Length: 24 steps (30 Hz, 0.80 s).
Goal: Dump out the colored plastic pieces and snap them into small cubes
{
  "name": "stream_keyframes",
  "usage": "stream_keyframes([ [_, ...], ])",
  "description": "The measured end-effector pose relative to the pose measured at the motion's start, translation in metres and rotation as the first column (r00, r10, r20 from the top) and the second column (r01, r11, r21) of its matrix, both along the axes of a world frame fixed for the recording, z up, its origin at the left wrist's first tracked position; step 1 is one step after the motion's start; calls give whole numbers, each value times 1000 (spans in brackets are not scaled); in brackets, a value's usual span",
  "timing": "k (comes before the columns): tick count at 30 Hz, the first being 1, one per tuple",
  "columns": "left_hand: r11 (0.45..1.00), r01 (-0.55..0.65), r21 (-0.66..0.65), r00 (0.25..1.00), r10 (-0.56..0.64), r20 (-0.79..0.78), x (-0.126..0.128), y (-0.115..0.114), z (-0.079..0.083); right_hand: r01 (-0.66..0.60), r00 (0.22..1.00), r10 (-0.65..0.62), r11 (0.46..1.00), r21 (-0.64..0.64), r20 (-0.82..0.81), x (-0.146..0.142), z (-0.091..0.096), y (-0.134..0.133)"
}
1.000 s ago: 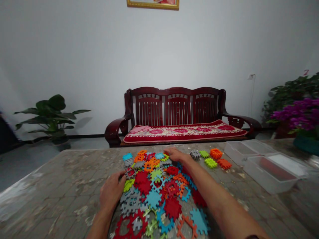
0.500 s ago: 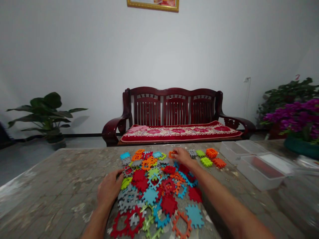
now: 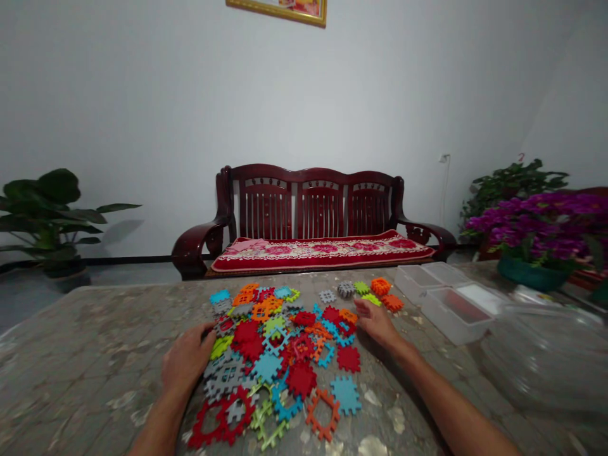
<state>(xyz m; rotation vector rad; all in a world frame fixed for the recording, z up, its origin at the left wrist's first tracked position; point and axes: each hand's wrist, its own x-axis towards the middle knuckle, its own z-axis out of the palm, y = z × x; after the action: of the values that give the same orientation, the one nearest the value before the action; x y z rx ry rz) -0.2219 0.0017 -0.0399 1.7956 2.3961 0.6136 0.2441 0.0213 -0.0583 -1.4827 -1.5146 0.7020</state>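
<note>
A heap of toothed plastic building pieces (image 3: 266, 367) in red, blue, orange, grey and lime green is spread over the table. At its left edge lies my left hand (image 3: 187, 356), thumb and fingers apart, close to a lime green piece (image 3: 221, 346). It holds nothing that I can see. On the far right side of the heap, my right hand (image 3: 379, 324) has its fingertips closed at the edge of a small orange toothed piece (image 3: 349, 315). Behind that hand sit grey pieces (image 3: 346, 289), lime green pieces (image 3: 362, 288) and orange pieces (image 3: 380, 286), set apart from the heap.
Clear plastic boxes (image 3: 453, 320) stand on the right of the stone-patterned table (image 3: 118, 354), with a transparent lid or container (image 3: 541, 354) nearer. Purple flowers in a teal pot (image 3: 536, 271) are behind them. A wooden bench (image 3: 318, 206) stands beyond the table.
My right hand has moved right and nearer with the orange piece, off the far edge of the heap. My left hand keeps its place. The view has turned to the right.
</note>
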Motion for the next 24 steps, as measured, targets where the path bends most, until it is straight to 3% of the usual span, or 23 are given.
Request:
stream_keyframes([
  [9, 999, 22, -24, 999, -22, 32, -3, 2, -2, 9, 926, -8, 1000, 1, 377, -11, 14, -7],
  [18, 1000, 20, 3, 999, -20, 42, -5, 4, -4, 76, 963, -48, 993, -96, 265, -13, 10, -6],
  [24, 1000, 20, 0, 999, -20, 35, -7, 4, -8, 171, 950, -199, 976, 133, 239, 13, 23, 2],
])
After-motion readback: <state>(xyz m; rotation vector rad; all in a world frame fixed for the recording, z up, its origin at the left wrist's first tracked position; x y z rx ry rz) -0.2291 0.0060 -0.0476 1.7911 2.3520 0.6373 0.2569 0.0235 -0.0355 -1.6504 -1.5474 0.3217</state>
